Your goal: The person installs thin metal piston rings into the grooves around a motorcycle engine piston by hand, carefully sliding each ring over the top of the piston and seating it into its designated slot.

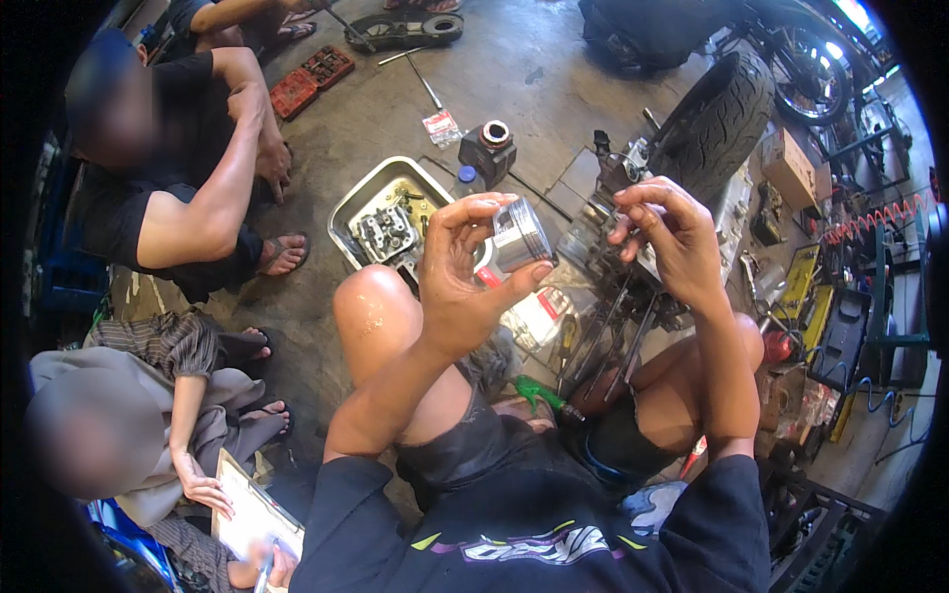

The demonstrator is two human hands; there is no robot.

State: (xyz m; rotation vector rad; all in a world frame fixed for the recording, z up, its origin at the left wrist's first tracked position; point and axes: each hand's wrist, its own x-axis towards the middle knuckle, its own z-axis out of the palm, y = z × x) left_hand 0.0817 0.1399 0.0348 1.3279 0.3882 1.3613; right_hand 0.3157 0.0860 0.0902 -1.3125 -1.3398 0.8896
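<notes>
My left hand (pixel 457 272) grips a shiny metal piston (pixel 521 234) between thumb and fingers, tilted, with ring grooves near one end. To its right, my right hand (pixel 677 237) is raised with thumb and fingertips brought together; anything between them is too small to make out. Below and beyond the right hand is a partly dismantled engine (pixel 633 287) with long studs. Left of the piston, a metal tray (pixel 339 222) holds a cylinder head (pixel 386 232) and small parts. A dark cylinder block (pixel 488 150) stands on the floor beyond, near a blue-capped bottle (pixel 468 178).
Plastic packets (pixel 539 314) and a green air gun (pixel 539 393) lie between my legs. A motorcycle tyre (pixel 722 119) rises at right, near a cardboard box (pixel 789 168). Two people sit at left, one with a clipboard (pixel 242 514). A T-handle wrench (pixel 425 81) lies ahead.
</notes>
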